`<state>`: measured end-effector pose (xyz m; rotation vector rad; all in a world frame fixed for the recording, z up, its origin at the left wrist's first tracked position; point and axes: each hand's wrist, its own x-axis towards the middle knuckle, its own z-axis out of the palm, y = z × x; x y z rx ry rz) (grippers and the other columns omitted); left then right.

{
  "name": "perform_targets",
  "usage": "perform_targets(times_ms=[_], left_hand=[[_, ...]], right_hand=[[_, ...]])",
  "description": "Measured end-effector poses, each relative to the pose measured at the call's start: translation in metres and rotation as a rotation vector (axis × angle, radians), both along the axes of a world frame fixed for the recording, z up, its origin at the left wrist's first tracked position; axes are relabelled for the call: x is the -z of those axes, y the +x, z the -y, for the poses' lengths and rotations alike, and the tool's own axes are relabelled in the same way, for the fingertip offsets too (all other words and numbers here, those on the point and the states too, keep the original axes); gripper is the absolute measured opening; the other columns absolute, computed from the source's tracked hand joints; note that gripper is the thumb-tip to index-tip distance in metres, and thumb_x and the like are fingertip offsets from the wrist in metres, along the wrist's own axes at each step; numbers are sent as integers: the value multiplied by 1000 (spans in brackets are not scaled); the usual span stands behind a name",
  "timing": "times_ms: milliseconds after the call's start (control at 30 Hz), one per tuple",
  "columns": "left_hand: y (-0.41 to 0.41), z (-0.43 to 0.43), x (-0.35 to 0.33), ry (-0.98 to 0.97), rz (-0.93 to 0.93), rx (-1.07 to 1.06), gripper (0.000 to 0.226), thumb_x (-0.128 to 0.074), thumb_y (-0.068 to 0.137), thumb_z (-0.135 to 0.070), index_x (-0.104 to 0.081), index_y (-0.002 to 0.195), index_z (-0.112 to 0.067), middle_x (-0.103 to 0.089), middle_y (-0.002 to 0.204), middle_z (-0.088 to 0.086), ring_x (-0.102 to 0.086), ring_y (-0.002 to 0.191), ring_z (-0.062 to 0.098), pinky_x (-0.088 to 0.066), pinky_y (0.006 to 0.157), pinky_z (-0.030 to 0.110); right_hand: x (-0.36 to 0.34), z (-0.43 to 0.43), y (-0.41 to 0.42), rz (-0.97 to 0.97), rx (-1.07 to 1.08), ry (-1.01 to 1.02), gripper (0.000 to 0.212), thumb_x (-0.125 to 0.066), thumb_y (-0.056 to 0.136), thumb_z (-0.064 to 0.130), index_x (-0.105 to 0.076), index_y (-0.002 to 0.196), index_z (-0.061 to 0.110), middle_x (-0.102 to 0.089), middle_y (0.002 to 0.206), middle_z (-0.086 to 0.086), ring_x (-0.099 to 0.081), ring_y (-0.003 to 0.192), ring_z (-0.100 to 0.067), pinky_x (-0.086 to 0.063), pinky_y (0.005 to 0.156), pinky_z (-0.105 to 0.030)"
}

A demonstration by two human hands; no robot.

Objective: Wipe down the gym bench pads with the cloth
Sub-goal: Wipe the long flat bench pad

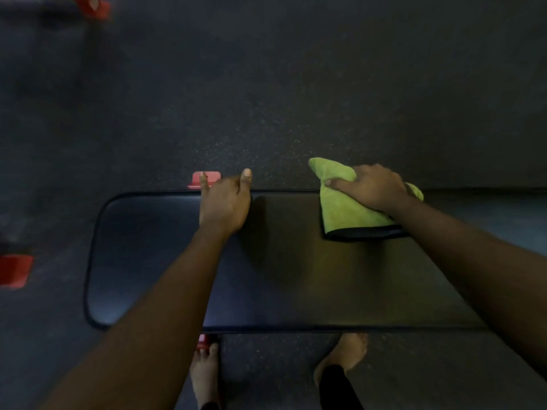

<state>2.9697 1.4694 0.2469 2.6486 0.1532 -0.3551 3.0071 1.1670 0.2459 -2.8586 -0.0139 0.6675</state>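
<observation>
A long black bench pad (154, 255) lies crosswise below me, its rounded end at the left. My right hand (371, 186) grips a bunched lime-green cloth (347, 210) with a dark edge, at the pad's far edge. One corner of the cloth sticks up past the edge. My left hand (225, 202) rests on the far edge near the pad's middle, fingers curled over the rim, thumb pointing up.
Dark speckled rubber floor (266, 99) surrounds the bench. Red frame feet show beyond the pad (205, 179), at the left edge (14, 270) and top left (97, 8). My bare feet (344, 361) stand just before the near edge.
</observation>
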Motion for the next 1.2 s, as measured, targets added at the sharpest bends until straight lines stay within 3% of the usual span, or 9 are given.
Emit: perform_targets(times_ms=[67,233,433,567,667,833,1000,1067,1200], left_hand=[[1,12,5,-33,-18,-1,62,-10,103,-54,-60,83,-23,-59,73,-7,-61,104,19,3,120,40],[5,33,12,59,8,4,70,-12,106,-45,-71,106,-6,-71,104,21,-57,118,33,0,122,45],[10,107,14,72,-3,46,74,-14,105,-48,-72,92,-4,-71,98,23,-59,114,35,-4,122,46],[18,177,11,58,-90,152,68,-12,104,-50,-63,79,-14,-68,83,14,-62,108,30,-3,121,48],[22,220,7,40,-156,173,70,-11,105,-51,-65,91,-8,-64,84,9,-60,110,29,-3,121,49],[28,258,-3,-12,-225,193,60,-11,104,-52,-54,81,-17,-51,73,-3,-57,109,26,-9,121,49],[21,277,-7,56,-207,143,74,-11,104,-50,-64,112,0,-65,114,23,-53,121,36,-15,121,51],[20,287,-7,42,-219,153,74,-11,104,-51,-66,107,-1,-67,105,20,-55,119,33,-11,122,50],[16,314,-9,36,-231,238,72,-9,103,-52,-65,98,-7,-64,85,8,-60,110,26,-4,123,49]], right_hand=[[4,-26,0,57,-26,-75,91,-34,79,92,-68,120,19,-69,121,-13,-64,109,-36,-47,83,-42],[8,-95,-5,147,-143,41,79,-33,82,86,-70,110,22,-72,111,-9,-65,105,-33,-42,90,-47],[11,32,-4,164,-77,7,81,-33,81,89,-71,106,21,-72,104,-11,-66,98,-35,-37,75,-42],[5,166,-10,169,32,-167,91,-29,80,92,-71,103,15,-72,107,-19,-67,99,-39,-48,82,-42],[-5,244,-11,80,161,-238,88,-32,81,91,-69,98,12,-70,109,-21,-65,102,-39,-47,91,-47],[7,209,-4,71,110,-228,81,-33,83,79,-70,110,12,-71,114,-17,-65,108,-35,-38,100,-50],[2,164,-15,159,4,-90,69,-31,85,78,-69,89,20,-67,84,-7,-65,90,-29,-37,96,-50],[1,194,-14,139,-32,-54,69,-32,86,80,-67,89,21,-64,81,-5,-65,89,-29,-39,92,-48],[1,307,-9,103,84,-245,83,-32,88,83,-71,105,12,-72,107,-19,-67,103,-35,-42,93,-45]])
